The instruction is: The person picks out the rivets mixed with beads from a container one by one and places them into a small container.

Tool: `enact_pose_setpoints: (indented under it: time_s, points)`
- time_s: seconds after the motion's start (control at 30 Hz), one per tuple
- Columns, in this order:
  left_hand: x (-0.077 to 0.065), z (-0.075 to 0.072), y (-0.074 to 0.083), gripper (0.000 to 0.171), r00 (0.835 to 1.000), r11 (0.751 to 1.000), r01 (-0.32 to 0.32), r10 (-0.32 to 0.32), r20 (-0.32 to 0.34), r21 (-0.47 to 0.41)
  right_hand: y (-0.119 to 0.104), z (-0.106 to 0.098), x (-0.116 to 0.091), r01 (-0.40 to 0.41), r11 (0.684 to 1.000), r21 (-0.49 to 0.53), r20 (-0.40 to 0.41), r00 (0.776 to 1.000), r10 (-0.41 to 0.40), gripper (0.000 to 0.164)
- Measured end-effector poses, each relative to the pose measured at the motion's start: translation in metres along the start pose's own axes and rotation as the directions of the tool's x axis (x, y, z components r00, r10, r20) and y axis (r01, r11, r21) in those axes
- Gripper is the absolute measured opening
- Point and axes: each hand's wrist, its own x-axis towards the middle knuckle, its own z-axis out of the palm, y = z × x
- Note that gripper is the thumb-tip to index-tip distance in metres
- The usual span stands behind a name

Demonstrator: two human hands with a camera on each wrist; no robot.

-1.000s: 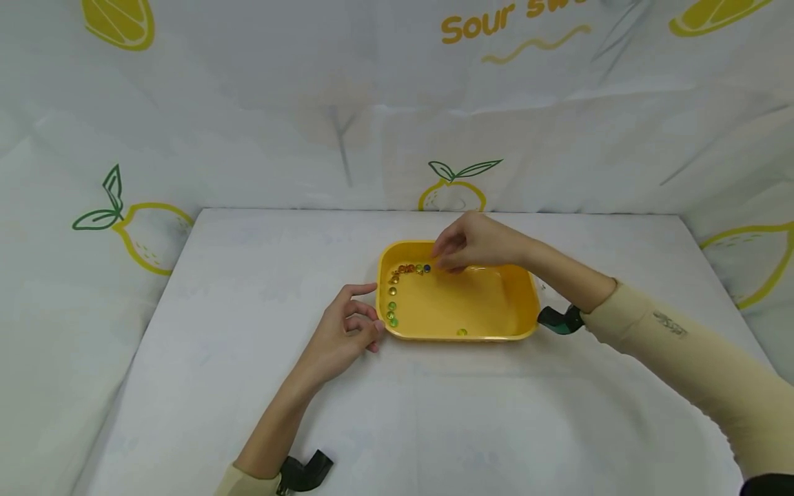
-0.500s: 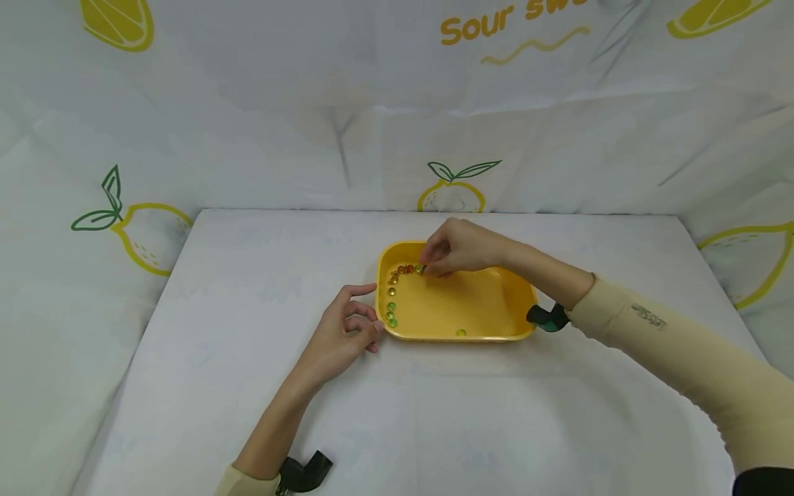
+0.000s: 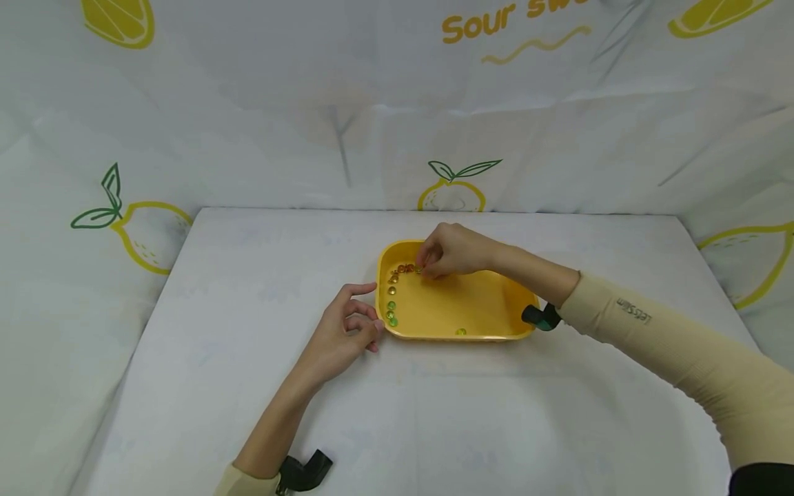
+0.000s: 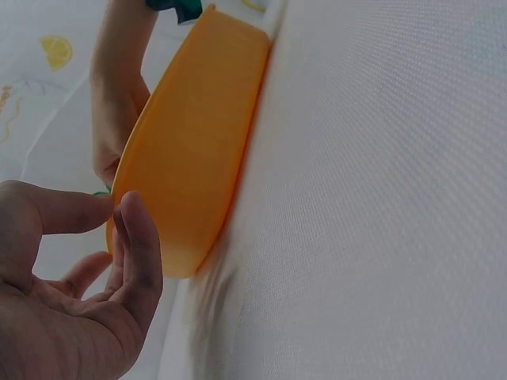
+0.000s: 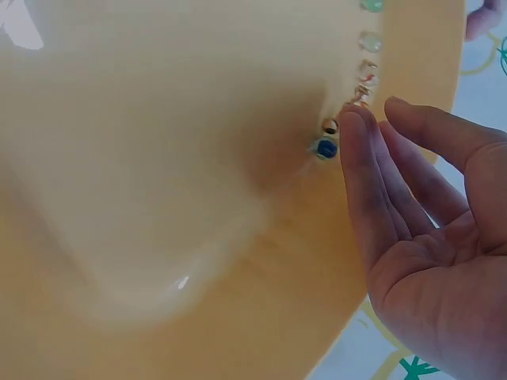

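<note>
A shallow yellow plastic tray [image 3: 455, 303] lies on the white table. Small glass marbles follow its left and far walls in a curved row: green marbles [image 3: 392, 314] nearest me, amber marbles [image 3: 402, 269] at the far corner. My right hand [image 3: 455, 249] reaches over the far wall, its fingertips down at the row's right end. In the right wrist view, a blue marble [image 5: 325, 147] lies beside those fingers, and the thumb stands apart from them. My left hand [image 3: 347, 334] touches the tray's left end with loosely bent fingers. The right fingertips hide part of the row.
A single yellow-green marble [image 3: 461, 332] sits by the tray's near wall. A white cloth [image 3: 279, 158] printed with lemons hangs behind the table. Dark wrist mounts [image 3: 305, 472] are worn on both arms.
My right hand has shifted left and slightly nearer along the tray's far side, covering the blue marble in the head view. My left hand and the tray have stayed put.
</note>
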Motion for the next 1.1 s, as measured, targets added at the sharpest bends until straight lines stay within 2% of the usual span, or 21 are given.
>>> enact_pose_setpoints:
  time_s: [0.47,0.83,1.1]
  points:
    - [0.001,-0.001,-0.001,0.062,1.000,1.000,-0.004,0.004,0.003,-0.005,-0.002,0.010,0.003,-0.037,0.996,-0.078,-0.013,0.999,0.036,0.026]
    - [0.001,0.000,-0.002,0.062,1.000,1.000,0.001,-0.001,-0.004,-0.005,-0.002,0.014,0.001,-0.070,0.996,-0.058,-0.009,0.998,0.070,0.028]
    - [0.001,0.001,-0.001,0.063,1.000,1.000,0.010,-0.010,-0.007,-0.012,0.005,0.013,0.001,-0.040,0.999,-0.019,0.035,0.999,0.041,0.025]
